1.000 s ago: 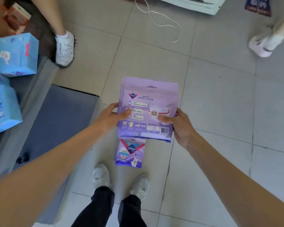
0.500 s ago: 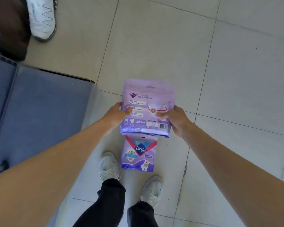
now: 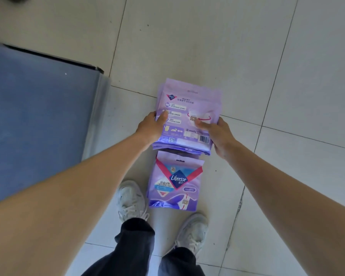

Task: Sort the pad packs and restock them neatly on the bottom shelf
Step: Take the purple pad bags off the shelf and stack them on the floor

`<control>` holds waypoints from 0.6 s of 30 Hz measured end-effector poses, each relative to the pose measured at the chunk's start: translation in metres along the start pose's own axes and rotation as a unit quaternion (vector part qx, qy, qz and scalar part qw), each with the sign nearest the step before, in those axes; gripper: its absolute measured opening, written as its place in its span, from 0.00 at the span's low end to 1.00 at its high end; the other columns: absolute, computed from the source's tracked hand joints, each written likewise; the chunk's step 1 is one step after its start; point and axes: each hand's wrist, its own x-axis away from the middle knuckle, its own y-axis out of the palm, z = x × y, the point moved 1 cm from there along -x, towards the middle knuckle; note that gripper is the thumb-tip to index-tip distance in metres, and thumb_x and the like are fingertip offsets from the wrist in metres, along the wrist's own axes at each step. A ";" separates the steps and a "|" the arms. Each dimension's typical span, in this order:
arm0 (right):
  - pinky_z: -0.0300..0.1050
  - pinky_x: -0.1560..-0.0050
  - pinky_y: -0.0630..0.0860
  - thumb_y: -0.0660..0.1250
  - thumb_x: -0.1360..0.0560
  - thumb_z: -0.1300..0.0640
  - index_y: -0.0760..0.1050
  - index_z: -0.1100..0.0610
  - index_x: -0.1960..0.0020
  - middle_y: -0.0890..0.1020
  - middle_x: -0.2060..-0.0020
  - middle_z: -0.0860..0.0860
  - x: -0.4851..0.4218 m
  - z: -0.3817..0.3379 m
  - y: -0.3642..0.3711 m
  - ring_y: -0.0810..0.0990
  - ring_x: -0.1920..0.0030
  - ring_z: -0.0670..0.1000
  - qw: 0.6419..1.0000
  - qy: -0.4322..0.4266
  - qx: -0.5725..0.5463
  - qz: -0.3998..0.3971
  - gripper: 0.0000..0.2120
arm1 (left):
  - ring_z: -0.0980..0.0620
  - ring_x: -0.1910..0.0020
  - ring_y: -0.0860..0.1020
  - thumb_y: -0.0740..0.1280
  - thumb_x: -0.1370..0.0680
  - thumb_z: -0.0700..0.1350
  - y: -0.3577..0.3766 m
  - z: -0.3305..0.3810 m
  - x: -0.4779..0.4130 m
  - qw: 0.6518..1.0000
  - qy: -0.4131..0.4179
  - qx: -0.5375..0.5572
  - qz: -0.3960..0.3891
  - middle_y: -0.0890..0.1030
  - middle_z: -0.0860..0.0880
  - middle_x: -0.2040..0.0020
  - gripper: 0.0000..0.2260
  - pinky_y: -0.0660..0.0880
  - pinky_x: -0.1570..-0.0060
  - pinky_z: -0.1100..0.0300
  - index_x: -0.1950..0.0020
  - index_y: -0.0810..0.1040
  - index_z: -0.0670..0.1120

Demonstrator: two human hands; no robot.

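Underfoot, pale glossy floor tiles (image 3: 187,46) with thin dark grout lines fill most of the view. At the left lies a flat, matte blue-grey shelf panel (image 3: 38,116) with a dark far edge and a lighter rim on its near side. Above the tiles, a stack of purple pad packs (image 3: 189,104) is held flat, back side up, showing small print and a barcode; the soft plastic pouches are rectangular and their lower edges are layered. The left hand (image 3: 149,128) grips the stack's left edge, thumb on top and fingers beneath. The right hand (image 3: 217,134) grips the right edge the same way. Just below sits a single Libresse pack (image 3: 175,184), front up, shiny, with a red V; its top is hidden under the stack. White laced shoes (image 3: 130,200) flank it.
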 end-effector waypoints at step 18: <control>0.37 0.68 0.73 0.76 0.34 0.66 0.74 0.59 0.41 0.83 0.49 0.52 0.014 0.007 -0.023 0.82 0.59 0.48 0.995 0.059 0.074 0.033 0.24 | 0.47 0.44 0.80 0.63 0.21 0.49 0.004 -0.001 0.013 0.995 0.004 0.004 -0.098 0.79 0.48 0.40 0.18 0.77 0.42 0.48 0.32 0.69 0.49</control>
